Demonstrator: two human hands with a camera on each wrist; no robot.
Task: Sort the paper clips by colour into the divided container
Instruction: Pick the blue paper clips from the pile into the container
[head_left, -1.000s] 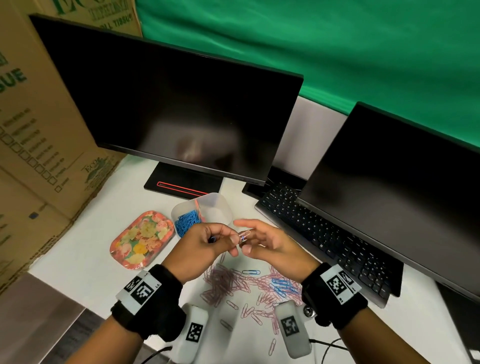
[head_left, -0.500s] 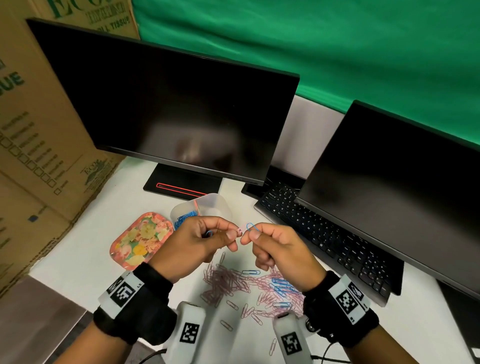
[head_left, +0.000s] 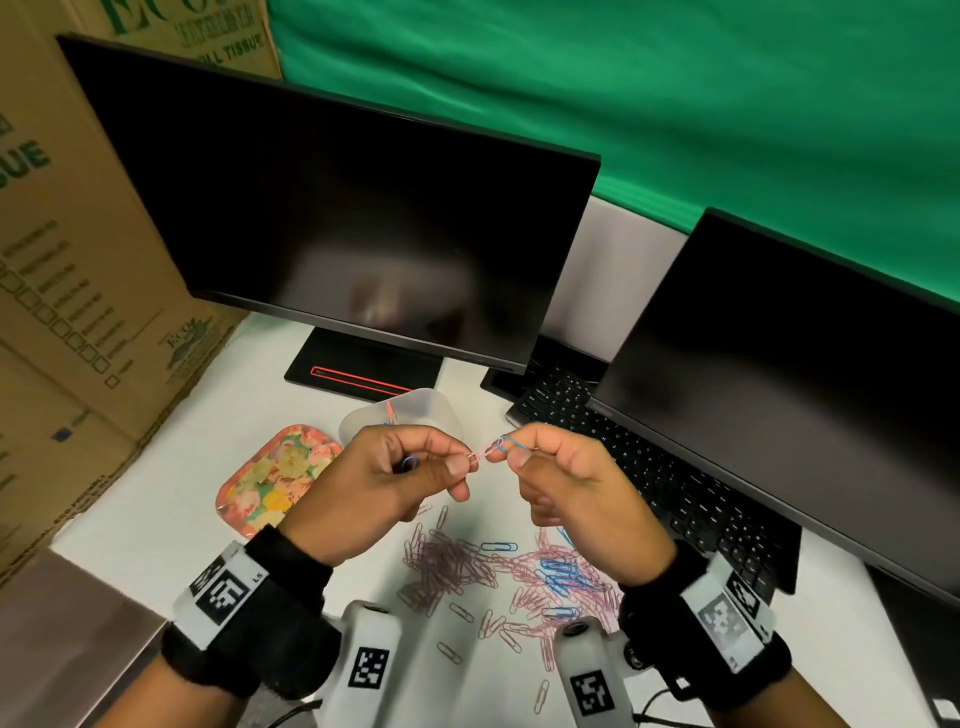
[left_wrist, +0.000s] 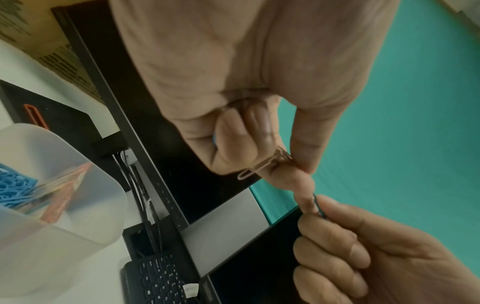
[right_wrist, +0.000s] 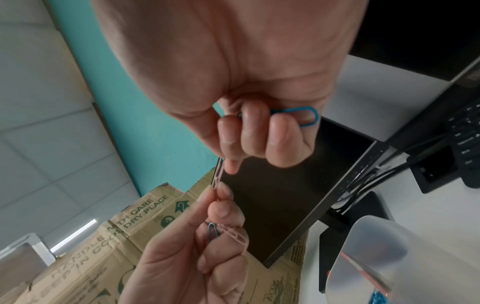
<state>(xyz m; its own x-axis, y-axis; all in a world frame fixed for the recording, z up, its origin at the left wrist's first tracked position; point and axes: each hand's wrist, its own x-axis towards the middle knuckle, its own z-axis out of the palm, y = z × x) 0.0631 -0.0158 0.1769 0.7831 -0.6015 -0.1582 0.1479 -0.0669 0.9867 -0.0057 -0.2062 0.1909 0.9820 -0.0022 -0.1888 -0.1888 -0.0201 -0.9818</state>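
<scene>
Head view: a pink paper clip (head_left: 480, 453) is pinched by the left hand (head_left: 384, 483), and a linked blue paper clip (head_left: 511, 442) by the right hand (head_left: 576, 483), fingers clamped. The divided container (head_left: 436, 410) sits at 12 o'clock; loose clips (head_left: 498, 577) lie at 6 o'clock on the tabletop (head_left: 171, 519).

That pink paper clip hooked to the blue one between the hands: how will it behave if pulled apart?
The pink paper clip is thin bent wire, so it probably flexes and may snag on the blue paper clip rather than slide free. It looks very light; once released it could spring off. Both hands pinch with fingertips only, a grip that may slip.
</scene>
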